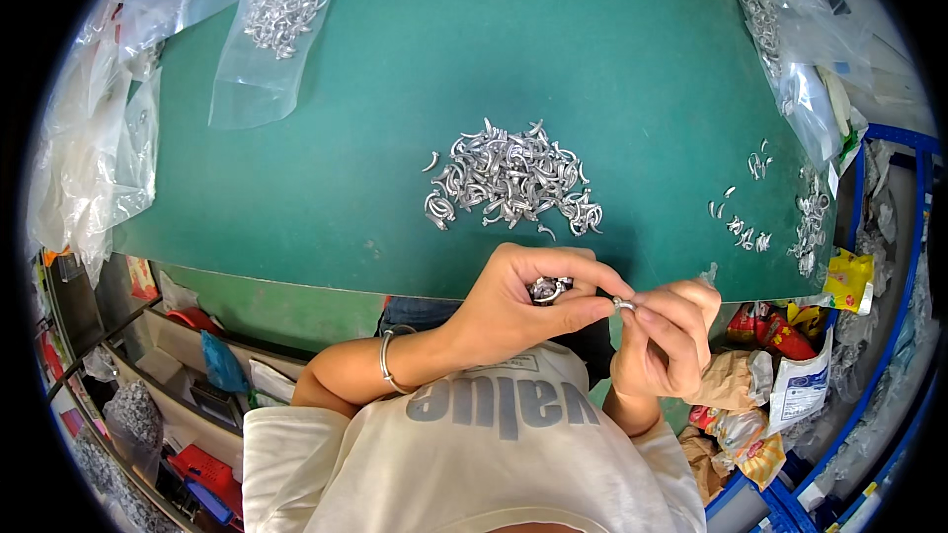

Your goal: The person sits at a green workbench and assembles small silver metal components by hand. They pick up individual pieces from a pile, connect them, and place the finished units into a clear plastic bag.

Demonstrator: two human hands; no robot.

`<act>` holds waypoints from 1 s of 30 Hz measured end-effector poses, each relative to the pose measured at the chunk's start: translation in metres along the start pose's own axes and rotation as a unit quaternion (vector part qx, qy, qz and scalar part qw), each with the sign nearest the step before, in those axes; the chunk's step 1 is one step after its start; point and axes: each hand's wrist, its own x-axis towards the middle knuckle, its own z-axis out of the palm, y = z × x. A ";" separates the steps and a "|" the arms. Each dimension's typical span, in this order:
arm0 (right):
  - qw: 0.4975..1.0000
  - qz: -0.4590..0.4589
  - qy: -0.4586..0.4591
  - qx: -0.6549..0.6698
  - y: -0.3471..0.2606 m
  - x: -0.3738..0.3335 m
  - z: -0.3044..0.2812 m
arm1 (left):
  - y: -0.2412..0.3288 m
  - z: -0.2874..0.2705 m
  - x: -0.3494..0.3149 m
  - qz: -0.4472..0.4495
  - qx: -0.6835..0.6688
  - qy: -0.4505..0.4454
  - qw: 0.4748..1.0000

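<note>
Above my lap, close to the table's near edge, my two hands meet fingertip to fingertip. My left hand [528, 286] is closed, with several silvery metal pieces [549, 289] cupped in its curled fingers. Its thumb and index finger reach to one small curved metal piece [623, 304], which my right hand [671, 331] pinches from the other side. The fingers partly cover that piece. Just beyond my hands lies a heap of small curved, horn-shaped silvery metal pieces [513, 173] on the green table [395, 118].
A clear plastic bag [255, 89] of similar pieces lies at the far left, another bag [765, 30] at the far right. Small groups of loose pieces [750, 237] sit at the right edge. Crumpled plastic [99, 148] covers the left edge. Blue shelving [894, 266] and packets [790, 336] stand right.
</note>
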 end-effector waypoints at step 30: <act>0.984 0.134 -0.113 -0.044 0.040 0.007 0.018 | -0.019 -0.004 -0.006 -0.104 -0.010 0.177 0.979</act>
